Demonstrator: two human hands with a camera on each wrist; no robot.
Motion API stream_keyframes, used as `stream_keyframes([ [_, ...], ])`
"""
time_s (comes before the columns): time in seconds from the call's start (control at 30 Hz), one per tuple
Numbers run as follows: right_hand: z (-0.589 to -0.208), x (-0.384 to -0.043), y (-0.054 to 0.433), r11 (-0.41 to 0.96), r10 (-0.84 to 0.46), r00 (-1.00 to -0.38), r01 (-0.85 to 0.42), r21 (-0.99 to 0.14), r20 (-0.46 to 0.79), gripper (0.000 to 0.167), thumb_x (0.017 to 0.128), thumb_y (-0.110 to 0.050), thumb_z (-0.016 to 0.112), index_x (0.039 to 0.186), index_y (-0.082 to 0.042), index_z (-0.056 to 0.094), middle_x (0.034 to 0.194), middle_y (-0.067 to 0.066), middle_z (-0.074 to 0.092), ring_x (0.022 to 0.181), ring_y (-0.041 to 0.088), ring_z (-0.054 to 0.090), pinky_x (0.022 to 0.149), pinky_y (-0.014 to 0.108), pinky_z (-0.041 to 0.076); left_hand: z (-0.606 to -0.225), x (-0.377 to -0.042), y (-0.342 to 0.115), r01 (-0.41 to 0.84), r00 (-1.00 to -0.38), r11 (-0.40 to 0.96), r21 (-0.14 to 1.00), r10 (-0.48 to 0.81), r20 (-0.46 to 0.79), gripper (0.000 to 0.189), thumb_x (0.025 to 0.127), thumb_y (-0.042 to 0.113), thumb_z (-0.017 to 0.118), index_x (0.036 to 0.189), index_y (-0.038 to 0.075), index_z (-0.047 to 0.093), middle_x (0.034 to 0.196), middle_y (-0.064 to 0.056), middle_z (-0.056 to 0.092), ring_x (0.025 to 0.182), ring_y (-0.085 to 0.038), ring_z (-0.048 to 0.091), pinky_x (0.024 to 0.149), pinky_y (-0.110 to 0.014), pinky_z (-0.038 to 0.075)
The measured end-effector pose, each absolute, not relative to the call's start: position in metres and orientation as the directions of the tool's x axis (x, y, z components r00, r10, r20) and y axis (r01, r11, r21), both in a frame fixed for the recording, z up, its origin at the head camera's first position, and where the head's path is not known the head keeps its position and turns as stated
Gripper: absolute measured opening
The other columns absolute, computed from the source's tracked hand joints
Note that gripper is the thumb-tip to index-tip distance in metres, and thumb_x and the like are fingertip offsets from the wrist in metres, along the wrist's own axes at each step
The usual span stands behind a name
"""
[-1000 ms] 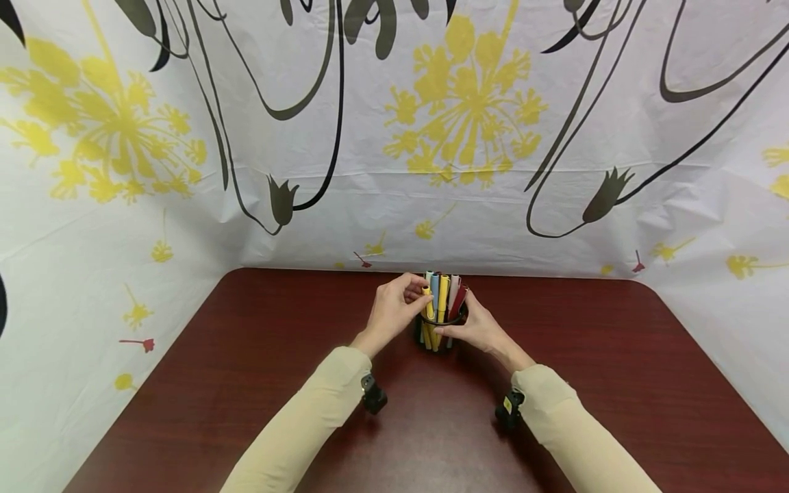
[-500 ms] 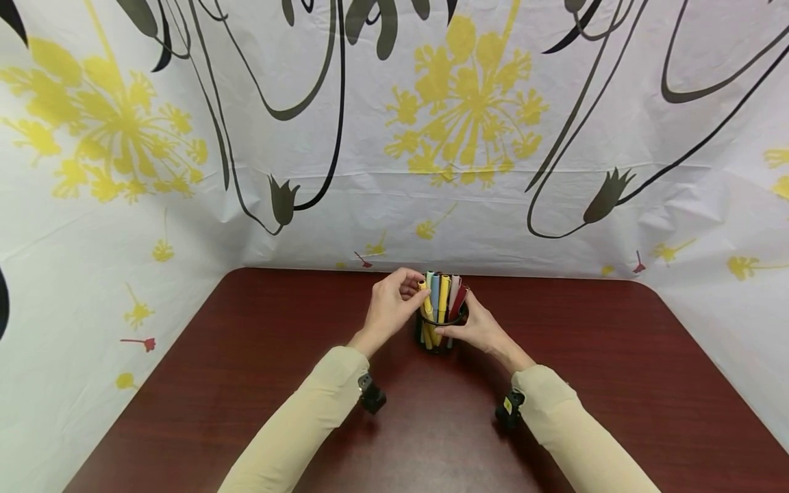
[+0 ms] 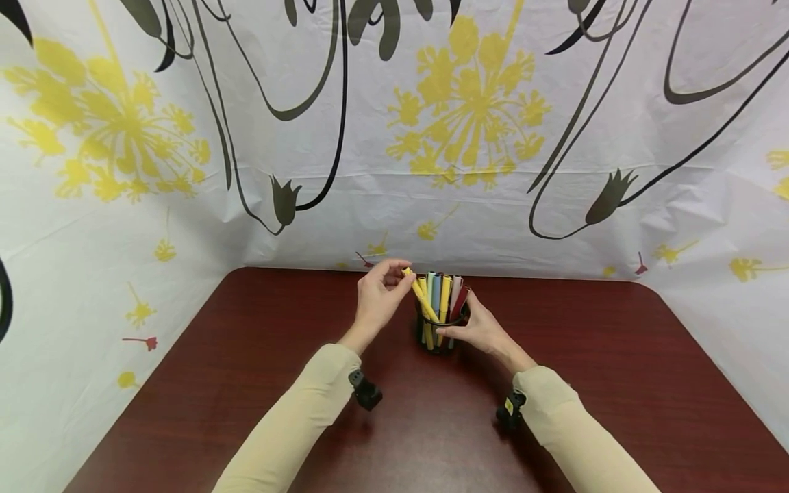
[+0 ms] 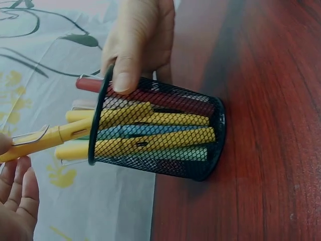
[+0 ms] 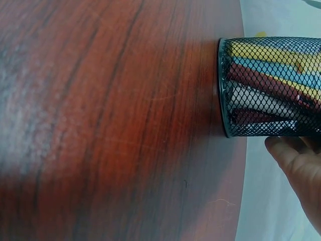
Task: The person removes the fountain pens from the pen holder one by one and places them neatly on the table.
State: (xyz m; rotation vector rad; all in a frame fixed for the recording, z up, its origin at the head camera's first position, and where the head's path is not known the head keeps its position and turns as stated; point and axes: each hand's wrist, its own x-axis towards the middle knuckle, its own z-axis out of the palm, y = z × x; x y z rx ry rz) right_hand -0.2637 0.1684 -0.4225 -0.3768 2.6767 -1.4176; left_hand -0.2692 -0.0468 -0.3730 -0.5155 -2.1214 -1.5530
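Note:
My left hand pinches the capped upper part of a yellow pen between thumb and fingers. The pen leans left, its lower end still inside a black mesh pen cup. Around the cup's right side, by the rim, my right hand keeps its grip, with the thumb at the front. Inside stand several other pens, among them another yellow pen, a dark red pen and a blue pen. The cup stands upright near the table's back edge. In the right wrist view only part of the right hand shows.
The dark red wooden table spreads out to both sides and in front of the cup. Behind its back edge hangs a white patterned cloth. A small black camera sits on each wrist.
My left hand has moved left and up with the yellow pen, pulling it partly up and tilting it left. My right hand and the cup have stayed in place.

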Motion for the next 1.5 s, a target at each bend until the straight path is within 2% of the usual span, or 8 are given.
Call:
stream_keyframes([
  [0.17, -0.424, -0.264, 0.169, 0.559, -0.253, -0.967, -0.159, -0.814, 0.015, 0.115, 0.076, -0.037, 0.078, 0.149, 0.001, -0.002, 0.155, 0.024, 0.008, 0.141, 0.038, 0.017, 0.108, 0.056, 0.028, -0.373, -0.271, -0.055, 0.499, -0.849, 0.236, 0.834, -0.063, 0.525, 0.021, 0.087, 0.017, 0.069, 0.105, 0.007, 0.068, 0.093, -0.011, 0.067, 0.080, -0.020, 0.065, 0.071, -0.028, 0.055],
  [0.33, -0.423, -0.264, 0.169, 0.579, -0.254, -0.967, -0.156, -0.800, 0.005, 0.117, 0.076, -0.041, 0.077, 0.149, 0.002, -0.004, 0.155, 0.025, 0.004, 0.142, 0.039, 0.013, 0.108, 0.056, 0.026, -0.371, -0.275, -0.064, 0.442, -0.880, 0.082, 0.893, -0.153, 0.450, 0.025, 0.086, 0.012, 0.069, 0.108, 0.000, 0.064, 0.094, -0.012, 0.066, 0.077, -0.010, 0.063, 0.070, -0.025, 0.055],
  [0.47, -0.422, -0.264, 0.169, 0.574, -0.256, -0.967, -0.161, -0.803, 0.010, 0.116, 0.076, -0.040, 0.077, 0.150, 0.000, -0.004, 0.155, 0.024, 0.005, 0.142, 0.038, 0.014, 0.108, 0.057, 0.026, -0.369, -0.278, -0.072, 0.382, -0.905, -0.052, 0.923, -0.222, 0.362, 0.029, 0.087, 0.010, 0.068, 0.111, -0.005, 0.060, 0.091, -0.006, 0.063, 0.077, -0.005, 0.063, 0.072, -0.027, 0.056],
  [0.6, -0.422, -0.264, 0.170, 0.569, -0.258, -0.966, -0.156, -0.807, 0.006, 0.116, 0.077, -0.039, 0.077, 0.149, 0.001, -0.004, 0.155, 0.024, 0.004, 0.142, 0.038, 0.012, 0.109, 0.056, 0.026, -0.369, -0.281, -0.080, 0.311, -0.922, -0.139, 0.940, -0.284, 0.262, 0.028, 0.088, 0.011, 0.067, 0.112, -0.002, 0.060, 0.088, 0.000, 0.060, 0.084, -0.020, 0.066, 0.075, -0.029, 0.056],
  [0.73, -0.423, -0.264, 0.170, 0.569, -0.260, -0.965, -0.146, -0.809, -0.009, 0.116, 0.078, -0.040, 0.076, 0.149, 0.000, -0.006, 0.156, 0.023, 0.002, 0.143, 0.037, 0.010, 0.109, 0.056, 0.025, -0.372, -0.285, -0.089, 0.271, -0.920, -0.192, 0.943, -0.339, 0.195, 0.025, 0.088, 0.013, 0.067, 0.110, 0.003, 0.061, 0.088, 0.002, 0.061, 0.091, -0.027, 0.066, 0.074, -0.026, 0.055],
  [0.97, -0.423, -0.265, 0.170, 0.575, -0.259, -0.966, -0.146, -0.805, -0.010, 0.117, 0.077, -0.040, 0.076, 0.149, 0.002, -0.005, 0.155, 0.024, 0.002, 0.143, 0.038, 0.010, 0.109, 0.056, 0.024, -0.376, -0.290, -0.104, 0.212, -0.911, -0.279, 0.937, -0.405, 0.085, 0.024, 0.088, 0.016, 0.068, 0.108, 0.006, 0.059, 0.086, 0.002, 0.062, 0.074, -0.006, 0.065, 0.073, -0.023, 0.055],
  [1.2, -0.424, -0.265, 0.170, 0.580, -0.259, -0.966, -0.148, -0.801, -0.009, 0.117, 0.078, -0.041, 0.076, 0.149, 0.001, -0.007, 0.155, 0.024, 0.001, 0.143, 0.038, 0.009, 0.110, 0.056, 0.024, -0.383, -0.296, -0.115, 0.186, -0.893, -0.313, 0.931, -0.450, 0.027, 0.020, 0.087, 0.015, 0.069, 0.103, 0.008, 0.059, 0.081, 0.004, 0.062, 0.069, -0.003, 0.064, 0.073, -0.025, 0.055],
  [1.5, -0.423, -0.264, 0.170, 0.574, -0.258, -0.966, -0.154, -0.804, 0.001, 0.118, 0.076, -0.042, 0.077, 0.149, 0.000, -0.005, 0.156, 0.022, 0.004, 0.143, 0.037, 0.012, 0.109, 0.056, 0.026, -0.395, -0.301, -0.123, 0.152, -0.888, -0.321, 0.935, -0.460, -0.014, 0.020, 0.086, 0.012, 0.069, 0.100, 0.006, 0.057, 0.077, 0.005, 0.061, 0.065, -0.004, 0.063, 0.065, -0.019, 0.054],
])
